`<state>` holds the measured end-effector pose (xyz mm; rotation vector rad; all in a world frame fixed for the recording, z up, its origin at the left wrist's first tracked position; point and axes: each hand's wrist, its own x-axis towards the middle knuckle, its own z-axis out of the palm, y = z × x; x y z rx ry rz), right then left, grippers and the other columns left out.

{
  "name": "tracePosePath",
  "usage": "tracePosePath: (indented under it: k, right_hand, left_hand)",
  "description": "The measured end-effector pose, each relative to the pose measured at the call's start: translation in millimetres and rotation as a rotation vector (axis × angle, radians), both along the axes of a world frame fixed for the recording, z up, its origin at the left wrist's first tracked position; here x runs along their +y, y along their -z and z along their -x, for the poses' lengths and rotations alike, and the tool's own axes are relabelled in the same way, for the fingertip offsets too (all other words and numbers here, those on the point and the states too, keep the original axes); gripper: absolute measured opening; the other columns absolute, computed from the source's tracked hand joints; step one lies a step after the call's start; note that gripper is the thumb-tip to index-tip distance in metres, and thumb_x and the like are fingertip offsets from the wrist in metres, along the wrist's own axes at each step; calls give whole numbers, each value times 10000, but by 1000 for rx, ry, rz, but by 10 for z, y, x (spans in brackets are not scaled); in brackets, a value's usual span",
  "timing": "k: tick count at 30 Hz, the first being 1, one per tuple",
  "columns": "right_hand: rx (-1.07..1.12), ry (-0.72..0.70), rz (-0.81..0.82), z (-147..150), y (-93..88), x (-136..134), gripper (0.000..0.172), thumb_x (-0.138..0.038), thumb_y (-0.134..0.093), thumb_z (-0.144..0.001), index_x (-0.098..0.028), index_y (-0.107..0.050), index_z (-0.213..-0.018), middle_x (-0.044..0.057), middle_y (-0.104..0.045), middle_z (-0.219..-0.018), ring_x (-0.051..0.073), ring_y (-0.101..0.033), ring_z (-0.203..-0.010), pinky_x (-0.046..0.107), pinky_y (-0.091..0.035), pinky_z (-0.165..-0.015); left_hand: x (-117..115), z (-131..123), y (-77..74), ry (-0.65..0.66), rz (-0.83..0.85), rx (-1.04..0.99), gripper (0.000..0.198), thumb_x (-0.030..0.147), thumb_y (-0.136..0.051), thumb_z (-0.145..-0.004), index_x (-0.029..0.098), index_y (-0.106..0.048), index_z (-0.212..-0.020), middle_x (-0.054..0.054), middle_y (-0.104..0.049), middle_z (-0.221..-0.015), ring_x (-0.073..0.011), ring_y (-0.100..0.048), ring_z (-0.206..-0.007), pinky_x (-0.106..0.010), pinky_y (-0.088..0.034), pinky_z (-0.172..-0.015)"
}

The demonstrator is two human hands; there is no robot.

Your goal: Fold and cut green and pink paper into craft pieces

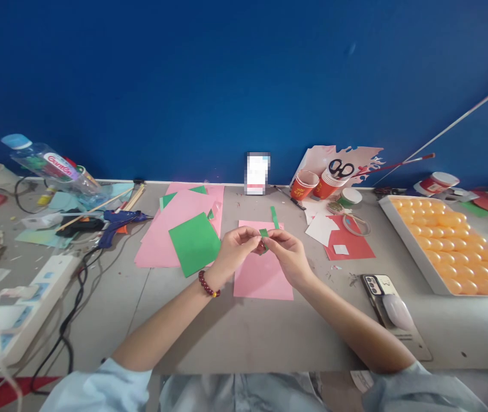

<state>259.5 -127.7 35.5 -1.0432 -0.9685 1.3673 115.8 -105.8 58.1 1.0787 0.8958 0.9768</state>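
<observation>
Between my two hands, over a pink sheet of paper (263, 277), is a small folded or curled piece of green paper (264, 233). My left hand (238, 246) pinches it from the left, a beaded bracelet on the wrist. From the right, the fingertips of my right hand (289, 252) close on the same piece. Its exact shape is partly hidden by the fingers. A narrow green paper strip (274, 217) lies just behind, at the pink sheet's far edge. To the left, a green square sheet (194, 243) rests on larger pink sheets (153, 243).
At left are a blue glue gun (112, 223), a tilted plastic bottle (50, 163) and a power strip (24, 312) with cables. Behind right stand red paper cups (304, 186) with scissors (341, 168). Further right are a phone (375, 292) and a tray of orange balls (449, 246).
</observation>
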Motion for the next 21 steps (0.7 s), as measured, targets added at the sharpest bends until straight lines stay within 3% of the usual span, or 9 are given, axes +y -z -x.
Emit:
tracePosePath:
  k: [13,21]
  right_hand:
    - [63,-45,12,3,-7,12,205,-395,-703,-748,-197,-661,-782,1,-626,-712,134,-570,-655,304,-496,-661]
    - [58,-8,31,-9,25,22,212,-399,-728,-723,-199,-675,-767,1,-640,-692,140,-584,-638,311,-504,-654]
  left_hand:
    - [-22,-15,-23,18,157,-132,131,254,-659,-715,141,-597,-694,-6,-601,-648,-118,-582,-618,-281,-501,-663]
    - [-33,-7,-54,17,135,-104,193,318,-687,-719,141,-609,-719,-20,-615,-685,-138,-602,-662,-299,-517,-682]
